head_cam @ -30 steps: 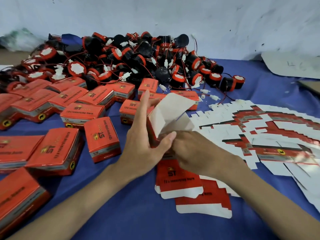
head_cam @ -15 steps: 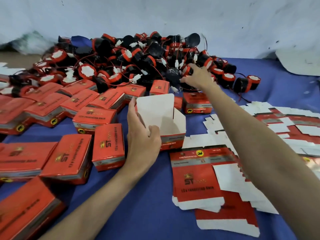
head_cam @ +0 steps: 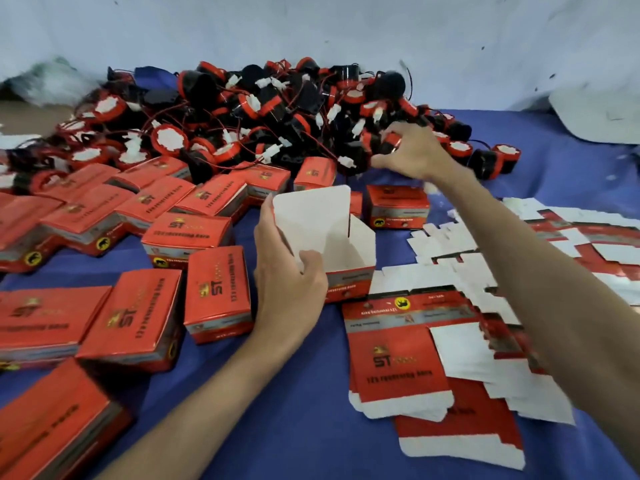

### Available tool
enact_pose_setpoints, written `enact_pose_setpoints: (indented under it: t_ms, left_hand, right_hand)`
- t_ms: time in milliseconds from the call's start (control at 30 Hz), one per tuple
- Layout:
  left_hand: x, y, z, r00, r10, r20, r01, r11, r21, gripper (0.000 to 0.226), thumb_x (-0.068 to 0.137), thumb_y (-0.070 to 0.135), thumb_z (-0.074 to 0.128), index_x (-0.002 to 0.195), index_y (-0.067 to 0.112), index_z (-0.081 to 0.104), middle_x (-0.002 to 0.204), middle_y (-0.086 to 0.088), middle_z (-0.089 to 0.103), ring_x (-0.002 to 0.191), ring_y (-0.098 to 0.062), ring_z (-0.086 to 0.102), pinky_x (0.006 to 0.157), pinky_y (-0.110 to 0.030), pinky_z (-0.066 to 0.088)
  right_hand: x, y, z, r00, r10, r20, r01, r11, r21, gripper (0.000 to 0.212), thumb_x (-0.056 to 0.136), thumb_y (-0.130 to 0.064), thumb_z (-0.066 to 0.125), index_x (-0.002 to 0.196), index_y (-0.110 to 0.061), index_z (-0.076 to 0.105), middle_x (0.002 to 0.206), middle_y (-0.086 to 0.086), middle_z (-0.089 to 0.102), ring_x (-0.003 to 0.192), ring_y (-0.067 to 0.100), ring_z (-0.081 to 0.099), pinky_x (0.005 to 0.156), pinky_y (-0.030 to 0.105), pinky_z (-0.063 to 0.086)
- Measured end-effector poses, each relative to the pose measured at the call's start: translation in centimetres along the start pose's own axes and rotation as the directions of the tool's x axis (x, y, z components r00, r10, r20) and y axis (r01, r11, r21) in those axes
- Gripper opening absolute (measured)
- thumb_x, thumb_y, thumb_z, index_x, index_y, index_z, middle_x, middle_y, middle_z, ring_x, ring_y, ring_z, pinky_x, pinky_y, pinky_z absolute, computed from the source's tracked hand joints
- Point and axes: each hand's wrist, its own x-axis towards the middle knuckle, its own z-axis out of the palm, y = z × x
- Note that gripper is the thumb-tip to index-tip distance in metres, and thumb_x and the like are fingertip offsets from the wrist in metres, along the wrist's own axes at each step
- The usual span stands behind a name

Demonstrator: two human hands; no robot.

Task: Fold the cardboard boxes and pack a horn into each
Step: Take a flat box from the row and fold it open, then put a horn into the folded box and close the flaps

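- My left hand [head_cam: 291, 282] sits at the centre of the frame, clasped on the open red-and-white cardboard box [head_cam: 332, 251]: thumb hooked over its near wall, fingers up along the left side.
- That box stands upright on the blue cloth-covered table [head_cam: 294, 427], its white lid flap raised, the white inside showing and nothing in it.
- My right hand [head_cam: 412, 150] is stretched out to the upper right of centre, at the near edge of the heap of black-and-red round horns with red wires and white plugs [head_cam: 263, 112].
- Its fingers are curled around one small red-and-black horn [head_cam: 389, 142] at the heap's edge; I'm pinching it, though blur keeps me from saying if it is lifted clear.
- The heap fills the upper middle of the frame, against the pale wall [head_cam: 346, 32].
- Closed red printed cartons [head_cam: 187, 233] crowd the left half of the frame, some flat, some on edge, from the heap down to the lower left corner.
- One more closed red carton [head_cam: 398, 206] sits just behind and right of the open box, below my right wrist.
- Flat unfolded red-and-white box blanks [head_cam: 401, 358] lie in an overlapping spread at the right and lower right, partly under my right forearm.
- The nearest blank lies printed side up, just beside the open box.
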Motion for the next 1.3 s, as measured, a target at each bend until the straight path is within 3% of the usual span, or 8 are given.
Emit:
enact_pose_setpoints:
  t_ms: [133, 300, 433, 567, 767, 867, 967, 1300]
  left_hand:
    - [0.0, -0.1, 0.3, 0.999, 0.034, -0.026, -0.033, 0.999, 0.029, 0.072, 0.085, 0.006, 0.048, 0.15, 0.018, 0.018, 0.129, 0.017, 0.03, 0.099, 0.041, 0.023, 0.075, 0.014, 0.02]
    - [0.1, 0.1, 0.1, 0.998, -0.013, -0.06, 0.015, 0.999, 0.035, 0.073, 0.087, 0.001, 0.051, 0.149, 0.019, 0.018, 0.145, 0.003, 0.033, 0.122, 0.004, 0.034, 0.093, -0.002, 0.027]
    - [0.1, 0.6, -0.2, 0.989, -0.029, -0.148, 0.034, 0.999, 0.029, 0.072, 0.085, -0.001, 0.05, 0.148, 0.02, 0.023, 0.142, 0.007, 0.034, 0.126, -0.002, 0.033, 0.102, -0.015, 0.028]
    - [-0.1, 0.8, -0.3, 0.987, -0.013, -0.162, 0.014, 1.0, 0.005, 0.074, 0.083, 0.001, 0.051, 0.147, 0.02, 0.021, 0.14, 0.002, 0.037, 0.128, -0.012, 0.038, 0.107, -0.037, 0.039]
    - [-0.1, 0.0, -0.1, 0.991, 0.017, -0.13, -0.008, 0.997, 0.071, 0.078, 0.084, 0.007, 0.057, 0.149, 0.015, 0.015, 0.139, 0.004, 0.032, 0.111, 0.011, 0.027, 0.085, 0.008, 0.02]
    - [0.0, 0.0, -0.1, 0.997, 0.039, -0.066, -0.036, 0.998, 0.053, 0.08, 0.084, 0.007, 0.06, 0.149, 0.016, 0.014, 0.148, -0.002, 0.031, 0.129, -0.002, 0.031, 0.102, -0.01, 0.026]
    - [-0.1, 0.0, 0.0, 0.999, 0.05, 0.014, -0.05, 0.999, 0.013, 0.082, 0.083, 0.004, 0.061, 0.148, 0.018, 0.013, 0.15, -0.004, 0.03, 0.138, -0.017, 0.031, 0.108, -0.026, 0.03]
    - [-0.4, 0.5, -0.1, 0.953, 0.299, -0.056, -0.299, 0.954, 0.017, 0.061, 0.08, -0.009, 0.051, 0.118, 0.032, 0.028, 0.127, -0.003, 0.028, 0.119, 0.005, 0.041, 0.084, -0.006, 0.041]
  right_hand:
    - [-4.6, -1.0, -5.3, 0.995, -0.087, 0.047, 0.078, 0.984, 0.162, 0.025, 0.069, -0.011, 0.075, 0.087, -0.018, 0.061, 0.083, 0.0, 0.062, 0.076, 0.009, 0.055, 0.065, 0.02, 0.038]
    - [-12.0, -3.7, -8.6, 0.88, -0.433, 0.194, 0.36, 0.876, 0.322, 0.024, 0.066, -0.025, 0.073, 0.084, -0.018, 0.06, 0.078, -0.007, 0.059, 0.066, 0.004, 0.055, 0.061, 0.012, 0.04]
    - [-13.6, -3.2, -7.7, 0.862, -0.424, 0.278, 0.381, 0.904, 0.195, 0.027, 0.077, -0.055, 0.054, 0.076, -0.028, 0.053, 0.075, -0.007, 0.052, 0.069, 0.012, 0.05, 0.065, 0.025, 0.038]
    - [-13.9, -1.8, -6.6, 0.937, -0.315, 0.147, 0.34, 0.919, -0.2, 0.037, 0.082, -0.048, 0.064, 0.072, -0.012, 0.066, 0.121, 0.006, 0.054, 0.116, 0.029, 0.044, 0.093, 0.051, 0.037]
    - [-18.2, -4.2, -4.0, 0.908, -0.414, 0.06, 0.419, 0.9, -0.12, 0.05, 0.086, -0.054, 0.055, 0.105, -0.008, 0.064, 0.114, 0.008, 0.057, 0.105, 0.023, 0.048, 0.091, 0.037, 0.038]
    - [-19.4, -4.7, -2.5, 0.905, -0.346, 0.246, 0.41, 0.864, -0.293, 0.085, 0.076, -0.075, 0.051, 0.133, -0.012, 0.049, 0.123, 0.005, 0.058, 0.112, 0.025, 0.051, 0.094, 0.039, 0.039]
    - [-19.0, -5.0, -1.7, 0.939, -0.3, 0.166, 0.336, 0.905, -0.261, 0.066, 0.083, -0.048, 0.065, 0.133, -0.009, 0.047, 0.123, 0.01, 0.058, 0.111, 0.033, 0.054, 0.092, 0.042, 0.039]
    - [-18.9, -3.4, -4.0, 0.969, -0.246, -0.041, 0.24, 0.964, -0.112, 0.059, 0.088, -0.035, 0.063, 0.137, -0.014, 0.037, 0.122, 0.008, 0.052, 0.099, 0.029, 0.057, 0.076, 0.041, 0.048]
